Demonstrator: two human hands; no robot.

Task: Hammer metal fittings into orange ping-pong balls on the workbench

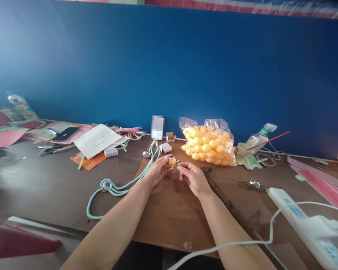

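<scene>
My left hand (157, 171) is closed around a small yellow ball with a shiny silver metal part (172, 161) over its top. The fingers curl beneath the ball. Close on its right, my right hand (193, 179) pinches thumb and forefinger at a tiny metallic bit (177, 162) beside the ball. Whether that bit is joined to the ball cannot be made out. Behind the hands stands a clear plastic bag of yellow balls (208, 146). A silver openwork ball (146, 154) lies left of my left hand, and another silver piece (253, 183) lies to the right.
A looped light blue cord (121, 189) lies left, running to a pixelated card (157, 129). Papers (97, 140) and scissors (53, 148) are farther left. At right are a white power strip (291, 210), its cable crossing my right forearm, a paper cup (244, 149) and a bottle (263, 135).
</scene>
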